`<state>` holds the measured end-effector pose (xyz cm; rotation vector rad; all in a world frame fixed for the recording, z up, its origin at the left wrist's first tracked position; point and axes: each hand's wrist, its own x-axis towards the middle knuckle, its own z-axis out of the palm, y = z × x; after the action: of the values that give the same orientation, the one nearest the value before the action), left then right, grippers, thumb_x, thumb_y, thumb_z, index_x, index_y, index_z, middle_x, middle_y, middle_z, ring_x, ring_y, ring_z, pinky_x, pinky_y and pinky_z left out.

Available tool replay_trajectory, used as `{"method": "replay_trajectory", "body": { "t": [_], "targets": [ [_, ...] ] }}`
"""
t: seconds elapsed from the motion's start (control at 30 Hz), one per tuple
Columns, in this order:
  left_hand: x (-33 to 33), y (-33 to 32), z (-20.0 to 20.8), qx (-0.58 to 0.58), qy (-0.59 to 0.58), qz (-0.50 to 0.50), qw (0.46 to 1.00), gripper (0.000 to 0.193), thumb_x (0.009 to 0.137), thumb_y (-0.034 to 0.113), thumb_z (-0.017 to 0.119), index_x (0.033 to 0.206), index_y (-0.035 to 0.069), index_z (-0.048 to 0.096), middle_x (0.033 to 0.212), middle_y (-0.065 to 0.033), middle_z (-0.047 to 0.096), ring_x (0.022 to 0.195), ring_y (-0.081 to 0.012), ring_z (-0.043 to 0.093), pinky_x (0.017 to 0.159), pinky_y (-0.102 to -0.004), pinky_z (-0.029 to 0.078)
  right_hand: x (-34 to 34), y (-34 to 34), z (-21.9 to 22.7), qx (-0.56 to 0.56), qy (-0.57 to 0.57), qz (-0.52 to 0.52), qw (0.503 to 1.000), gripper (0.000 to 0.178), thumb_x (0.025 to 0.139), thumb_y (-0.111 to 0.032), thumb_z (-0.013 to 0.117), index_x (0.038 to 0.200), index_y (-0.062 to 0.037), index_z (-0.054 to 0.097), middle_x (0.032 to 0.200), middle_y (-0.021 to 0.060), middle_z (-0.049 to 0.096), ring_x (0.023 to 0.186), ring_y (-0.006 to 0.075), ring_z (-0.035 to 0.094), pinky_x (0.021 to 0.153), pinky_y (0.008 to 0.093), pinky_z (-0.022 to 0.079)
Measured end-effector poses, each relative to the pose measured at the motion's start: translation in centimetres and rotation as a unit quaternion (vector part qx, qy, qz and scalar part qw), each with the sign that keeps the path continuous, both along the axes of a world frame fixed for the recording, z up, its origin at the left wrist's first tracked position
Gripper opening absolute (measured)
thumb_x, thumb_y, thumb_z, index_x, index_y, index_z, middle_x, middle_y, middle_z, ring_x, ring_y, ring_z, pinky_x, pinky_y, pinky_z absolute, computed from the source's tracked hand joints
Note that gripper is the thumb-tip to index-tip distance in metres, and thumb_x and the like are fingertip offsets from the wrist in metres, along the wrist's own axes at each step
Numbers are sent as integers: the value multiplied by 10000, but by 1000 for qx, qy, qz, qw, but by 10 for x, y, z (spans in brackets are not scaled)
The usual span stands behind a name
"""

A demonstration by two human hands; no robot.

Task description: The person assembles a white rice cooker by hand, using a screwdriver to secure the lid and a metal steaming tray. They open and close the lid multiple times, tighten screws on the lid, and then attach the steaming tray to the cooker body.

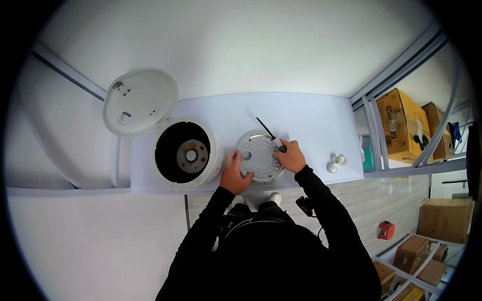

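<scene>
A round, silvery perforated metal plate (260,160) with one larger hole lies on the white table in front of me. My left hand (235,173) grips its left rim, with thumb and fingers apart along the edge. My right hand (292,156), at the plate's upper right, is closed around the handle of a screwdriver (266,129). Its thin dark shaft points up and to the left, away from me. Left of the plate stands a white rice cooker (216,153), open, with a dark inside and a round heating plate (192,156) at the bottom. Its lid (143,100) is tipped back.
A few small pale round parts (336,161) sit near the right end of the table (311,118). Beyond that end, a metal-framed rack holds cardboard boxes (401,125). On the floor at lower right are a red stool (386,230) and shelves with more boxes (411,253).
</scene>
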<state>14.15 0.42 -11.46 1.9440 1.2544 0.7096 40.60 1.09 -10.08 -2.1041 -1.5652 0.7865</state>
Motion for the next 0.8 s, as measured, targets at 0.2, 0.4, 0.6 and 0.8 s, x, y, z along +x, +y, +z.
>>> {"method": "replay_trajectory", "body": {
  "t": [0.2,0.4,0.6,0.8],
  "targets": [
    [2,0,0,6,21,1,1000,907,794,236,819,1506,-112,378,1523,-275,363,1408,-437,420,1167,-450,383,-1,2,2,-10,-12,6,1000,629,819,-324,705,1419,-155,625,1232,207,551,1060,389,654,934,448,550],
    [4,-1,0,6,33,3,999,905,785,231,811,1506,-108,381,1536,-278,347,1424,-443,402,1183,-452,364,0,1,4,-20,-11,8,1000,617,829,-324,701,1420,-166,626,1245,198,547,1071,386,656,934,453,551],
    [6,-1,-2,32,57,4,998,892,794,238,800,1504,-109,386,1549,-281,355,1438,-439,393,1185,-454,361,0,1,2,-24,-24,14,999,615,827,-328,703,1416,-169,628,1281,205,540,1084,395,658,939,456,552],
    [6,1,2,33,103,-8,994,886,820,274,792,1506,-112,385,1574,-283,358,1448,-422,394,1187,-441,361,7,4,-1,-10,-25,19,999,601,829,-322,699,1403,-157,636,1267,204,556,1080,390,663,939,448,554]
  ]
}}
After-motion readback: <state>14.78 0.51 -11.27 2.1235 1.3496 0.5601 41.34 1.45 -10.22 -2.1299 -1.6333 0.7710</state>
